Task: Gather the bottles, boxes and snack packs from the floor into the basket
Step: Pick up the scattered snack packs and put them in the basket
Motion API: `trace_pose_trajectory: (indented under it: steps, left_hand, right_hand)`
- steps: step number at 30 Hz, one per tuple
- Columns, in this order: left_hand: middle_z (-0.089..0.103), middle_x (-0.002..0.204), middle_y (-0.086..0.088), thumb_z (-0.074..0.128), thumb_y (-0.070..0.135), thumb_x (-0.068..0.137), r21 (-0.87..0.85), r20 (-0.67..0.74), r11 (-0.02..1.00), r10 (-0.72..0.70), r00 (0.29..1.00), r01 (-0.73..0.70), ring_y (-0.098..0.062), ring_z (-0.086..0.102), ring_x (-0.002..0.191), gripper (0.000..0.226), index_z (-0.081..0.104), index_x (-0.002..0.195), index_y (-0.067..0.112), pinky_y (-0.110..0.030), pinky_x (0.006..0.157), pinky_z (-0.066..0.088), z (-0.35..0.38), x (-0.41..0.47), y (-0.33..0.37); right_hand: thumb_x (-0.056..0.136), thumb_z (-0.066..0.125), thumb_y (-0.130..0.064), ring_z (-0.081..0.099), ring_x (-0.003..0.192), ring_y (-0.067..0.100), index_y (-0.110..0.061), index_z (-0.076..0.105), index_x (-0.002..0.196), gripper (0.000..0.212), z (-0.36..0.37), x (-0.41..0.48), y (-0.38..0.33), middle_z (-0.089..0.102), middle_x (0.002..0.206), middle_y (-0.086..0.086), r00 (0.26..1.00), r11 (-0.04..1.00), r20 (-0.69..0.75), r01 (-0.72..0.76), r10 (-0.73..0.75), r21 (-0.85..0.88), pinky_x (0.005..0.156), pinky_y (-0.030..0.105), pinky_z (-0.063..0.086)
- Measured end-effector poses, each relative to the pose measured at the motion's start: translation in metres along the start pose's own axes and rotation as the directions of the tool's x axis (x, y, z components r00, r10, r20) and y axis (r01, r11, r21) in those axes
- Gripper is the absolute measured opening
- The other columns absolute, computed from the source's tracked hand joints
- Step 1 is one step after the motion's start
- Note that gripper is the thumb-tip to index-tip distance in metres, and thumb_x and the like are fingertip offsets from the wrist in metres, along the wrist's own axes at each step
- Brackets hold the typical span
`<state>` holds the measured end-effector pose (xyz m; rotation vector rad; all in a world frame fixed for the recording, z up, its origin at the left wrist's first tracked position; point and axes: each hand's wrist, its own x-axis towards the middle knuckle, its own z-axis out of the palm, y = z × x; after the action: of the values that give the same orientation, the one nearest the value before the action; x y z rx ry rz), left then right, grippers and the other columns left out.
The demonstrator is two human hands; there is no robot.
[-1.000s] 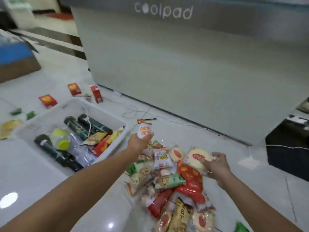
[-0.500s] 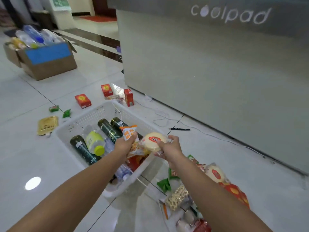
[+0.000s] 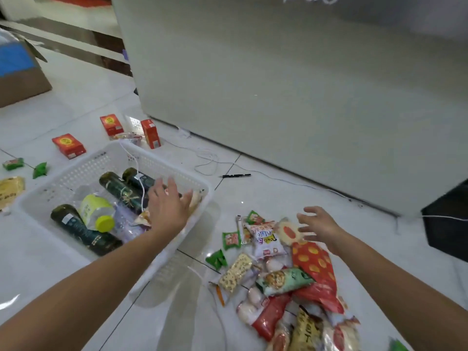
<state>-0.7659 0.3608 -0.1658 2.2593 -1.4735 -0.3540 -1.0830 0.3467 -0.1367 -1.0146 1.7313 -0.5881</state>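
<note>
A white perforated basket [image 3: 76,173] stands on the floor at left, holding dark bottles [image 3: 121,190], a clear bottle with a yellow-green cap [image 3: 97,214] and some snack packs. My left hand [image 3: 168,203] hovers over the basket's right end, fingers spread, holding nothing. My right hand [image 3: 319,225] is spread open above a pile of snack packs [image 3: 283,279] on the floor to the right, beside a round pastry pack [image 3: 287,233]. Three red boxes [image 3: 68,145] lie beyond the basket.
A large grey counter [image 3: 291,97] rises behind. White cables and a black pen [image 3: 236,175] lie at its foot. A cardboard box [image 3: 20,77] stands far left, a dark cabinet [image 3: 448,224] at right. Small green packs [image 3: 39,170] and a yellow pack [image 3: 10,190] lie left of the basket.
Both hands carried snack packs over the basket and let them go. My right hand has swung back to the floor pile; my left stays over the basket, now holding nothing.
</note>
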Motion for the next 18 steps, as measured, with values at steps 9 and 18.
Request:
trace_pose_trajectory:
  steps: [9, 18]
  left_hand:
    - [0.005, 0.158, -0.009, 0.037, 0.065, 0.089, -0.063, 0.336, 0.901, 0.424, 0.841, -0.429, -0.030, 0.004, 0.145, 0.078, 0.017, 0.151, 0.023, -0.046, 0.117, 0.010, 0.080, -0.109, 0.127]
    - [0.011, 0.157, -0.014, 0.060, 0.044, 0.085, 0.172, 0.573, 0.800, 0.393, 0.719, -0.574, -0.033, 0.009, 0.145, 0.095, -0.003, 0.151, 0.016, -0.048, 0.119, 0.009, 0.156, -0.205, 0.127]
  right_hand:
    - [0.087, 0.064, -0.019, 0.054, 0.104, 0.027, -0.015, 0.043, 0.131, 0.049, -0.151, -0.062, 0.128, 0.056, 0.118, 0.012, 0.960, 0.973, -0.159, -0.229, 0.232, 0.036, 0.084, 0.041, 0.046]
    - [0.070, 0.081, -0.024, 0.045, 0.111, 0.031, -0.015, 0.040, 0.131, 0.074, -0.177, -0.120, 0.279, 0.037, 0.137, 0.014, 0.817, 0.855, -0.270, -0.517, 0.510, 0.051, 0.079, 0.043, 0.046]
